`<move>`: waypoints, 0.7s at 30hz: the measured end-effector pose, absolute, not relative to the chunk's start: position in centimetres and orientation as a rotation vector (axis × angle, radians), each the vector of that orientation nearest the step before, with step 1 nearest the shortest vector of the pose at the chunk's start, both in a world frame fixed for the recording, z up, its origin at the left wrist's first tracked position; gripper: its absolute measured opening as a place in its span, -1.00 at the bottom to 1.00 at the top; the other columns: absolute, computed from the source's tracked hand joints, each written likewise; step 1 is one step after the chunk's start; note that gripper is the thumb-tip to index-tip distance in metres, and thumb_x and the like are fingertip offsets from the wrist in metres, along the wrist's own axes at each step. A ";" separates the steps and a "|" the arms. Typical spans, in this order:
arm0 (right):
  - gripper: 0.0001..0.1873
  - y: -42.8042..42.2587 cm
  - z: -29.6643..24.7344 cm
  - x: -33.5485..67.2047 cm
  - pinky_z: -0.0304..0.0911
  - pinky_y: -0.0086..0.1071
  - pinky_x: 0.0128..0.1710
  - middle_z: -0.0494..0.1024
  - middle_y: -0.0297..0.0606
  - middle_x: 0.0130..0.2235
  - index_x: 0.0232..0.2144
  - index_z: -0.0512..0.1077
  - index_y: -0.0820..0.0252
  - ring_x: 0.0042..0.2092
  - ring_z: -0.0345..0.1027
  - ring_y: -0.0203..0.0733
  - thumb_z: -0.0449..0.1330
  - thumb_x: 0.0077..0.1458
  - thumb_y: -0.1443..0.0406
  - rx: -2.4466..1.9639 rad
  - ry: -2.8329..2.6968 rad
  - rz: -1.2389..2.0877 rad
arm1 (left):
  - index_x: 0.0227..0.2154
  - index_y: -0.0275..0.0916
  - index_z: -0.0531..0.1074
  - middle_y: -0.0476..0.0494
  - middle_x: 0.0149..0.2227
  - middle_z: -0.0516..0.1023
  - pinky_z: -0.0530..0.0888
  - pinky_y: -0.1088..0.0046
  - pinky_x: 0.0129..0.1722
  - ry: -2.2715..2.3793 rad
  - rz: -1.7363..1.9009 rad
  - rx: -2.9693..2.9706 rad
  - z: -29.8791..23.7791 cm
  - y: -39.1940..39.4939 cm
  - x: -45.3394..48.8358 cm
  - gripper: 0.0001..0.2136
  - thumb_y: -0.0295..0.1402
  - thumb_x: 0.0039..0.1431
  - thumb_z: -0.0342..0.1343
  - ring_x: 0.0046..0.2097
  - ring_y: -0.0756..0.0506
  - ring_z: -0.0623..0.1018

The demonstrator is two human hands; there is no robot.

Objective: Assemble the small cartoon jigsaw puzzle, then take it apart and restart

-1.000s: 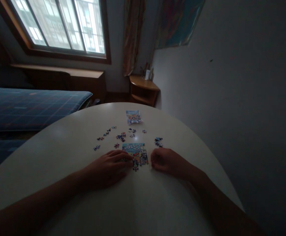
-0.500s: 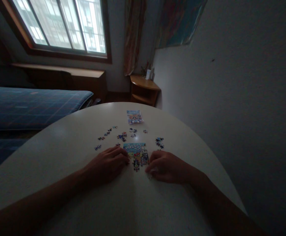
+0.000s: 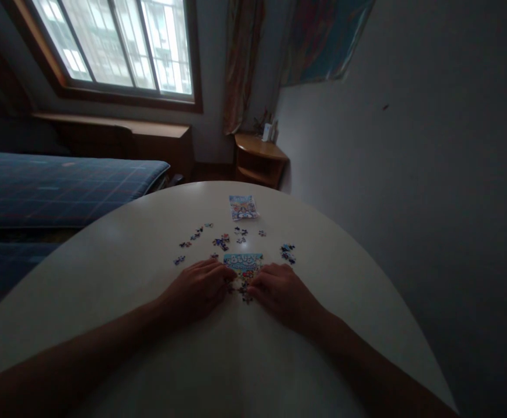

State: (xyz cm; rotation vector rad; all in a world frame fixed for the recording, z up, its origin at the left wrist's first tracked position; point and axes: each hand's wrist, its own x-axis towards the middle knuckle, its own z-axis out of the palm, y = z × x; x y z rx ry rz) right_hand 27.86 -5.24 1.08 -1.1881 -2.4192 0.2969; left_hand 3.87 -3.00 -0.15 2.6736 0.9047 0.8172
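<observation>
Carefully, we bring both hands to the partly joined Bluey jigsaw (image 3: 243, 262), which lies flat on the white desk (image 3: 236, 366) right in front of us. Our left hand (image 3: 201, 285) is half curled at its left side, and our right hand (image 3: 279, 290) is bent over its lower right, thumb and fingers close together; we cannot tell whether either has hold of a piece, as the fingers hide it. A knobbed piece (image 3: 247, 299) juts from the lower edge between them. If we press unevenly or push sideways, the joined part could buckle or split, since nothing but its interlocking tabs seems to hold it. Our right knuckles sit near the right-hand pile of pieces (image 3: 287, 253), so a careless swing outward could scatter it
</observation>
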 end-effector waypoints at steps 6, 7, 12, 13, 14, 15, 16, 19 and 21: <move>-0.78 -5.2 1.2 26.9 0.15 -0.29 -0.17 0.55 -0.28 -0.31 -0.33 0.49 0.15 -0.23 0.39 -0.20 0.12 0.29 0.20 -1.224 -2.327 0.424 | -0.16 -0.16 0.46 -0.07 -0.26 0.61 0.50 0.39 -0.24 0.772 0.895 2.634 -0.3 -2.9 4.4 -0.86 -0.40 0.35 0.00 -0.25 -0.06 0.56; -0.79 -5.1 1.2 26.8 0.16 -0.29 -0.17 0.55 -0.28 -0.31 -0.32 0.49 0.15 -0.23 0.39 -0.19 0.12 0.29 0.21 -1.225 -2.315 0.439 | -0.17 -0.16 0.48 -0.07 -0.26 0.61 0.50 0.39 -0.24 0.765 0.895 2.635 -0.3 -2.8 4.3 -0.85 -0.38 0.36 0.00 -0.25 -0.05 0.56; -0.84 -5.2 1.3 26.8 0.20 -0.26 -0.11 0.56 -0.24 -0.21 -0.20 0.49 0.14 -0.14 0.38 -0.16 0.11 0.30 0.27 -1.259 -2.279 0.411 | -0.22 -0.17 0.51 -0.08 -0.27 0.60 0.50 0.35 -0.19 0.881 0.869 2.639 -0.5 -2.2 4.0 -0.86 -0.32 0.34 0.06 -0.22 -0.08 0.53; -0.84 -5.2 1.3 26.8 0.20 -0.24 -0.09 0.55 -0.23 -0.19 -0.17 0.48 0.14 -0.13 0.38 -0.15 0.11 0.29 0.28 -1.267 -2.280 0.386 | -0.23 -0.18 0.51 -0.08 -0.26 0.59 0.50 0.35 -0.18 0.896 0.877 2.647 -0.6 -2.1 3.9 -0.86 -0.32 0.34 0.06 -0.21 -0.08 0.51; -0.84 -5.2 1.3 26.9 0.21 -0.23 -0.08 0.55 -0.23 -0.17 -0.14 0.47 0.14 -0.12 0.37 -0.15 0.12 0.28 0.28 -1.271 -2.282 0.362 | -0.22 -0.18 0.52 -0.09 -0.26 0.59 0.50 0.35 -0.18 0.909 0.891 2.657 -0.7 -2.0 3.9 -0.86 -0.32 0.33 0.07 -0.20 -0.08 0.50; -0.84 -5.3 1.2 26.9 0.21 -0.22 -0.06 0.55 -0.23 -0.15 -0.13 0.47 0.15 -0.11 0.36 -0.14 0.14 0.27 0.29 -1.271 -2.285 0.344 | -0.22 -0.18 0.52 -0.10 -0.26 0.58 0.50 0.36 -0.18 0.920 0.907 2.666 -0.8 -1.9 3.9 -0.86 -0.33 0.33 0.07 -0.20 -0.09 0.49; -0.84 -5.3 1.2 26.9 0.21 -0.22 -0.05 0.54 -0.23 -0.14 -0.12 0.46 0.15 -0.09 0.36 -0.14 0.15 0.26 0.30 -1.271 -2.286 0.330 | -0.21 -0.18 0.53 -0.11 -0.25 0.58 0.50 0.35 -0.17 0.930 0.918 2.674 -0.9 -1.8 3.8 -0.87 -0.34 0.33 0.08 -0.19 -0.09 0.49; -0.81 -5.4 1.1 27.0 0.21 -0.21 -0.01 0.54 -0.24 -0.11 -0.10 0.46 0.14 -0.07 0.35 -0.13 0.18 0.22 0.33 -1.258 -2.298 0.315 | -0.21 -0.18 0.54 -0.11 -0.22 0.57 0.49 0.34 -0.13 0.934 0.924 2.689 -1.2 -1.8 3.8 -0.89 -0.35 0.30 0.11 -0.14 -0.10 0.48; -0.79 -5.4 1.0 26.9 0.21 -0.20 -0.02 0.54 -0.23 -0.10 -0.10 0.46 0.14 -0.06 0.34 -0.12 0.20 0.19 0.35 -1.249 -2.315 0.310 | -0.21 -0.16 0.54 -0.10 -0.21 0.57 0.49 0.33 -0.10 0.929 0.906 2.699 -1.3 -1.8 3.8 -0.90 -0.35 0.27 0.16 -0.13 -0.10 0.47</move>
